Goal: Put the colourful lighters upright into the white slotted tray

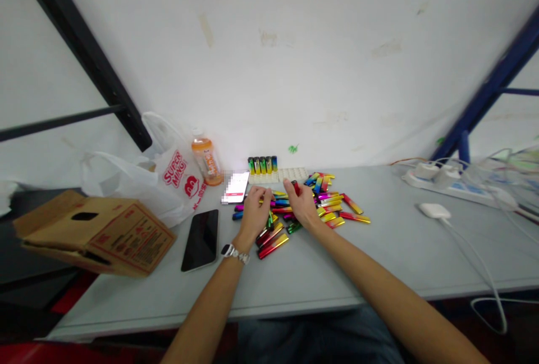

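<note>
My right hand point(304, 204) is closed around a red lighter point(296, 187), whose end shows beside the raised thumb. My left hand point(255, 209) hovers low over the pile with curled fingers; a green lighter point(270, 220) pokes out beneath them, seemingly in their grip. Around and below both hands lies a loose pile of shiny lighters point(273, 246) in red, yellow, blue, green and purple. Behind them is a pale tray with small cells point(293, 173). Several yellow, green and blue lighters point(263, 165) stand upright in a row at its left part.
Left of the pile lie a lit phone point(236, 187) and a dark phone point(200, 240). Farther left are an orange drink bottle point(206, 159), a white plastic bag point(168, 178) and an open cardboard box point(126, 235). At right are a white charger point(434, 210) and a power strip point(458, 187) with cables.
</note>
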Available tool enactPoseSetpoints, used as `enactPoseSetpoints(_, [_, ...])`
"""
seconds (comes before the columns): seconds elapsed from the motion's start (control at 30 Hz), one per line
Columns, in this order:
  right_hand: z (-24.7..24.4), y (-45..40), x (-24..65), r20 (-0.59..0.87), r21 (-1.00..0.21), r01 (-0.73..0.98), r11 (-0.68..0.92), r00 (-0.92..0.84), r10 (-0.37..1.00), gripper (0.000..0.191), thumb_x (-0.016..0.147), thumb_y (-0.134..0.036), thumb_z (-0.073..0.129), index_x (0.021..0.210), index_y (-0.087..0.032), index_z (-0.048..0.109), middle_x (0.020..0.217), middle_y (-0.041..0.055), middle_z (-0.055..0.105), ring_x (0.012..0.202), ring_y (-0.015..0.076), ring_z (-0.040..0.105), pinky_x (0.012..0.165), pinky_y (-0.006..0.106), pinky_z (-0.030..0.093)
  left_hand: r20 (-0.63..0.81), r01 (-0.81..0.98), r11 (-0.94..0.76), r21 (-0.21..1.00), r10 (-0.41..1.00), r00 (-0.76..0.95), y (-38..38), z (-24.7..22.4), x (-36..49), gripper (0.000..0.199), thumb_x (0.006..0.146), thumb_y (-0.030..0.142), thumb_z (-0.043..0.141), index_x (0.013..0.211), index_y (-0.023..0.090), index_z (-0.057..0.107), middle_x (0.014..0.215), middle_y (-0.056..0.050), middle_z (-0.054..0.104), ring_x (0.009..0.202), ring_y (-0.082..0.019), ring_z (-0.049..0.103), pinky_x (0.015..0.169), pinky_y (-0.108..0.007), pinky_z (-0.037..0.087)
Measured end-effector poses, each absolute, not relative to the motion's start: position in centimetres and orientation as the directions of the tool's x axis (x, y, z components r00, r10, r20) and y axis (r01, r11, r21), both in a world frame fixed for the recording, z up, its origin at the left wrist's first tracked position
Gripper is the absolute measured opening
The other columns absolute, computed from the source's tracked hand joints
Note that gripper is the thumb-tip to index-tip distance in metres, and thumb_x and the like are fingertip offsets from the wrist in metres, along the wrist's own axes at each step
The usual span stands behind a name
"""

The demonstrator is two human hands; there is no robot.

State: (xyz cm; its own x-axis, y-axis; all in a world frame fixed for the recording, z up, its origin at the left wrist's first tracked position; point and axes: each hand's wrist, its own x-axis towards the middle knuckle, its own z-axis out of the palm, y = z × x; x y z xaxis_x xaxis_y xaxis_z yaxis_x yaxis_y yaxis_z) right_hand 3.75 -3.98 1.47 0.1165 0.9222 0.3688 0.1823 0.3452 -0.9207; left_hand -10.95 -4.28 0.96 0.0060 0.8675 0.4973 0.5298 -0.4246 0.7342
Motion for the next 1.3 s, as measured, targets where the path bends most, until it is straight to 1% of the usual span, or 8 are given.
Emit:
enactPoseSetpoints(0.27, [1.6,-4.4,4.0,0.464,-0.874,0.211,0.438,0.090,0.881,0.044,0.090,-0.057,0.052,0.065,-0.022,0.043,0.059,-0.0045,0.038,0.058,0.0125,0.036,0.056,0.027,0.029,0.516,0.513,-0.433,0.741,0.856,-0.024,-4.4,1.1,-10.9,0.034,0.096,0.038,0.049,0.073,0.019,0.065,0.094,-0.006,0.054,0.094,-0.020,0.056,0.086,-0.033,0.050])
enactPoseSetpoints(0.6, [1.1,-3.8,3.6,0.387,-0.911,0.206,0.357,0.131,0.913,0.034,0.086,-0.041,0.046,0.060,-0.021,0.042,0.053,-0.0057,0.037,0.054,0.0111,0.034,0.053,0.028,0.025,0.507,0.514,-0.428,0.743,0.862,-0.014,-4.3,1.0,-10.8,0.032,0.096,0.035,0.048,0.074,0.018,0.065,0.095,-0.006,0.054,0.094,-0.019,0.057,0.089,-0.033,0.049])
enactPoseSetpoints(0.8, [0.8,-3.5,3.6,0.385,-0.913,0.197,0.357,0.123,0.915,0.040,0.090,-0.050,0.047,0.063,-0.021,0.045,0.056,-0.0049,0.041,0.055,0.0115,0.036,0.053,0.027,0.028,0.515,0.523,-0.438,0.731,0.857,-0.003,-4.4,1.0,-10.9,0.032,0.096,0.034,0.049,0.073,0.019,0.065,0.094,-0.005,0.054,0.093,-0.018,0.057,0.092,-0.034,0.048])
enactPoseSetpoints(0.9, [0.8,-3.6,3.5,0.419,-0.902,0.149,0.405,0.078,0.904,0.039,0.093,-0.055,0.046,0.076,-0.020,0.052,0.058,-0.0053,0.043,0.055,0.0118,0.040,0.053,0.025,0.032,0.515,0.525,-0.438,0.730,0.857,-0.001,-4.3,0.9,-10.9,0.032,0.096,0.034,0.049,0.074,0.018,0.065,0.094,-0.005,0.054,0.093,-0.018,0.057,0.091,-0.033,0.048])
enactPoseSetpoints(1.03, [0.5,-3.4,3.5,0.409,-0.910,0.053,0.412,-0.057,0.911,0.038,0.097,-0.056,0.041,0.111,-0.023,0.051,0.056,-0.0083,0.046,0.048,0.0124,0.044,0.050,0.024,0.036,0.503,0.532,-0.427,0.731,0.864,0.003,-4.3,0.8,-11.0,0.031,0.095,0.034,0.049,0.075,0.018,0.065,0.094,-0.006,0.054,0.093,-0.019,0.058,0.089,-0.034,0.049])
enactPoseSetpoints(1.13, [0.5,-2.8,4.1,0.464,-0.876,0.109,0.470,-0.082,0.882,0.036,0.094,-0.055,0.049,0.106,-0.022,0.058,0.075,-0.0008,0.062,0.065,0.0141,0.058,0.062,0.026,0.046,0.495,0.534,-0.417,0.735,0.869,-0.003,-4.3,0.7,-11.0,0.030,0.095,0.035,0.050,0.075,0.018,0.065,0.095,-0.006,0.055,0.093,-0.019,0.058,0.089,-0.034,0.049])
enactPoseSetpoints(1.2, [0.8,-2.0,4.7,0.537,-0.817,0.212,0.536,-0.061,0.842,0.034,0.089,-0.052,0.060,0.097,-0.020,0.067,0.092,0.0049,0.065,0.080,0.0160,0.061,0.071,0.028,0.049,0.494,0.531,-0.417,0.737,0.870,-0.002,-4.3,0.8,-11.0,0.030,0.095,0.035,0.050,0.075,0.018,0.065,0.094,-0.006,0.054,0.092,-0.019,0.058,0.089,-0.034,0.049])
enactPoseSetpoints(1.3, [1.4,0.0,5.6,0.570,-0.751,0.320,0.578,-0.128,0.812,0.031,0.085,-0.047,0.066,0.095,-0.019,0.074,0.092,0.0060,0.067,0.077,0.0160,0.060,0.072,0.029,0.049,0.488,0.540,-0.411,0.734,0.873,0.001,-4.3,0.8,-11.1,0.031,0.095,0.034,0.050,0.073,0.018,0.064,0.092,-0.005,0.054,0.089,-0.018,0.058,0.088,-0.034,0.048])
